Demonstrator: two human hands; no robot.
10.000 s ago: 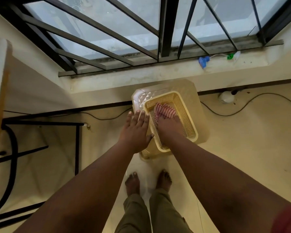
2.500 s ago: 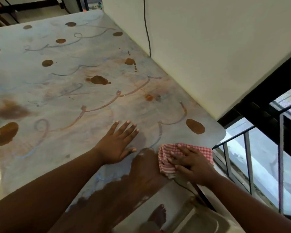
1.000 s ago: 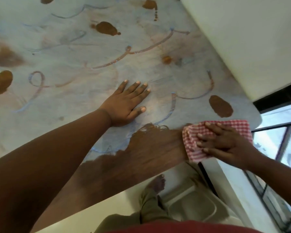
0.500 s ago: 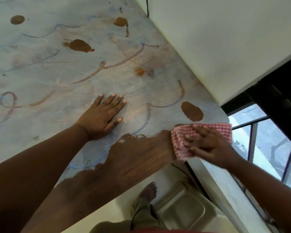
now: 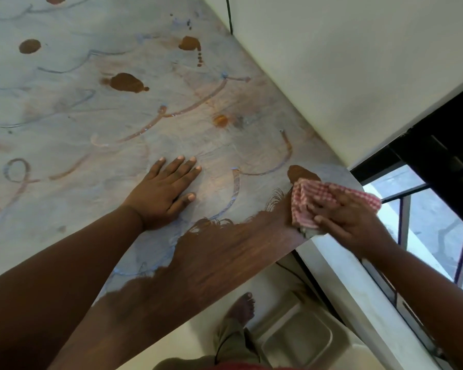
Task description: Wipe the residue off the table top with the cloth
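A wooden table top (image 5: 225, 257) is coated with pale bluish residue (image 5: 78, 108), brown blots and curly streaks. A strip along its near edge shows bare dark wood. My right hand (image 5: 350, 220) presses flat on a red-and-white checked cloth (image 5: 305, 198) at the table's right corner, just below a brown blot (image 5: 300, 172). The cloth is bunched under my fingers. My left hand (image 5: 166, 193) rests flat on the residue, fingers spread, to the left of the cloth.
A cream wall (image 5: 332, 76) borders the table's right side, with a thin black cable (image 5: 228, 12) running down it. A barred window (image 5: 425, 209) and a white sill (image 5: 358, 284) lie to the right. Below the table edge stand my foot (image 5: 241, 308) and a plastic stool (image 5: 297, 340).
My right hand has slid the cloth slightly up and in toward the brown blot at the corner. The left hand stays planted on the table. The view shifted a little.
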